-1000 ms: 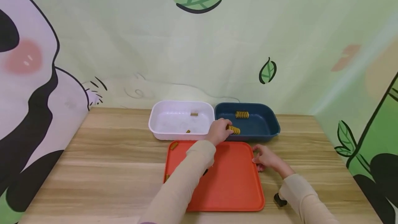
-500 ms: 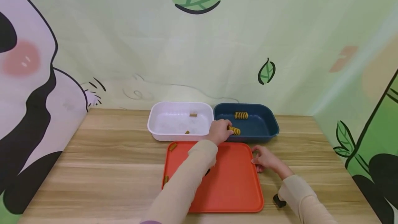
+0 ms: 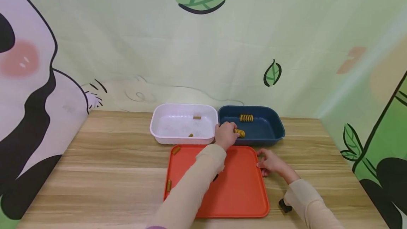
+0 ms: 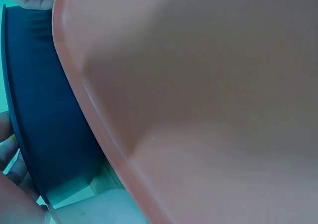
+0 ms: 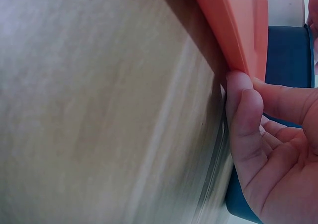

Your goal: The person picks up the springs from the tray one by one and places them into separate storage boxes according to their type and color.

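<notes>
My left hand (image 3: 226, 134) reaches across the orange tray (image 3: 241, 193) to the near left part of the dark blue bin (image 3: 273, 130). It pinches a yellow coil spring (image 3: 240, 133) that sticks out to the right of its fingers. A second yellow spring (image 3: 246, 117) lies at the back of that bin. My right hand (image 3: 268, 162) rests on the table, its fingertips touching the tray's right rim (image 5: 233, 25). In the right wrist view a fingertip (image 5: 241, 92) presses the rim while the other fingers stay loose.
A white bin (image 3: 159, 130) left of the blue one holds two small brown pieces (image 3: 197, 117). Two springs (image 3: 176, 150) (image 3: 169, 185) lie along the tray's left side. A small black thing (image 3: 284, 205) sits on the wooden table (image 3: 111, 172) beside my right sleeve. A wall stands right behind the bins.
My left hand has edged slightly farther over the blue bin with the spring still in it. The right hand has stayed at the tray's rim.
</notes>
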Available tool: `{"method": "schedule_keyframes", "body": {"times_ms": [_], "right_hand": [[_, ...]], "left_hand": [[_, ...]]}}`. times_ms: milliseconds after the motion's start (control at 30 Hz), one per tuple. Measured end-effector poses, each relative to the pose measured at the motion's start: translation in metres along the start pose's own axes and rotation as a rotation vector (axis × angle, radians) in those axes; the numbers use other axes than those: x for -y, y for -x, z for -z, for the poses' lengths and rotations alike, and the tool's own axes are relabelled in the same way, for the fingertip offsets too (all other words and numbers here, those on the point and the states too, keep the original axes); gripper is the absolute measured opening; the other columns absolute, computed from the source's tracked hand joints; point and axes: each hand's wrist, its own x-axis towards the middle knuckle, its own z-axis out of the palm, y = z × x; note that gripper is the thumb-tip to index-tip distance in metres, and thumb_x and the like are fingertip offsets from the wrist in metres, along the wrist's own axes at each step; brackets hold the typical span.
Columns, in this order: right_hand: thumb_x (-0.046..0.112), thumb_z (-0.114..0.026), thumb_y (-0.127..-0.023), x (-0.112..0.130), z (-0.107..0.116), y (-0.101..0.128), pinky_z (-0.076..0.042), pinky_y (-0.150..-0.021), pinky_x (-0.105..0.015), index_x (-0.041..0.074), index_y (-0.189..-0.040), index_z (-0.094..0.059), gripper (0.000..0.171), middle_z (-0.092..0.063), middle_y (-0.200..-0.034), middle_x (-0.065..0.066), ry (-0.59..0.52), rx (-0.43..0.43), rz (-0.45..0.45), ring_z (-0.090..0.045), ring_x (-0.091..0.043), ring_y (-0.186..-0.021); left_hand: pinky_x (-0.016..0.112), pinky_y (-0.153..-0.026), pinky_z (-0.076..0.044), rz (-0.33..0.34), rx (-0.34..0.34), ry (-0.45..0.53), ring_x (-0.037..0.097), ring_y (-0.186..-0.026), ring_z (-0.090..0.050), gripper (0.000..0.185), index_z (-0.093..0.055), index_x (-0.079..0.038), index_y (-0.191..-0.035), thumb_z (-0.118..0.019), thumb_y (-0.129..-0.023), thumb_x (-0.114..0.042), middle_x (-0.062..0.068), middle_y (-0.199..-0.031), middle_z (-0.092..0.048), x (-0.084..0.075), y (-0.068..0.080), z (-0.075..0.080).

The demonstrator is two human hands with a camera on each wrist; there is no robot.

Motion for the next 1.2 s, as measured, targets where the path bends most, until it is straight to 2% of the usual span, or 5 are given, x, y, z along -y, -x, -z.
{"method": "schedule_keyframes", "body": {"times_ms": [200, 467, 800, 1000, 1200], "right_hand": [[-0.007, -0.050, -0.079, -0.001, 0.000, -0.001, -0.044, -0.040, -0.025, -0.013, -0.111, -0.036, 0.036, -0.052, -0.055, -0.007, -0.002, -0.009, -0.006, -0.049, -0.008, -0.039], [-0.006, -0.051, -0.080, -0.003, 0.001, -0.001, -0.045, -0.039, -0.025, -0.013, -0.112, -0.035, 0.036, -0.053, -0.055, -0.008, -0.004, -0.005, 0.001, -0.049, -0.008, -0.039], [-0.007, -0.050, -0.080, -0.004, 0.001, -0.001, -0.045, -0.040, -0.025, -0.014, -0.112, -0.035, 0.036, -0.053, -0.055, -0.007, -0.007, 0.002, 0.016, -0.049, -0.007, -0.039], [-0.006, -0.050, -0.080, -0.005, 0.001, -0.001, -0.044, -0.040, -0.024, -0.013, -0.112, -0.034, 0.037, -0.052, -0.055, -0.007, -0.014, 0.002, 0.006, -0.049, -0.007, -0.039], [-0.007, -0.049, -0.079, -0.006, 0.001, -0.001, -0.044, -0.039, -0.024, -0.014, -0.113, -0.034, 0.037, -0.051, -0.054, -0.006, -0.021, -0.001, 0.008, -0.049, -0.007, -0.039]], "left_hand": [[0.041, -0.102, -0.028, 0.017, -0.014, -0.015, 0.012, -0.100, -0.053, 0.027, -0.064, -0.019, -0.105, -0.063, -0.080, -0.028, -0.004, -0.101, -0.063, -0.003, -0.001, -0.002], [0.039, -0.104, -0.027, -0.092, 0.016, -0.035, 0.015, -0.104, -0.053, 0.026, -0.063, -0.016, -0.107, -0.061, -0.081, -0.022, -0.001, -0.103, -0.062, -0.002, -0.007, -0.002], [0.035, -0.101, -0.033, -0.136, 0.023, -0.050, 0.017, -0.098, -0.054, 0.026, -0.063, -0.016, -0.107, -0.061, -0.081, -0.020, 0.001, -0.101, -0.061, 0.003, -0.012, -0.007], [0.031, -0.090, -0.042, -0.130, 0.027, -0.040, 0.018, -0.092, -0.053, 0.027, -0.063, -0.016, -0.108, -0.060, -0.081, -0.017, 0.002, -0.101, -0.060, 0.003, -0.013, -0.008], [0.028, -0.085, -0.046, -0.119, 0.052, -0.038, 0.017, -0.089, -0.054, 0.027, -0.062, -0.015, -0.109, -0.058, -0.082, -0.013, 0.002, -0.101, -0.060, 0.002, -0.014, -0.010]]}}
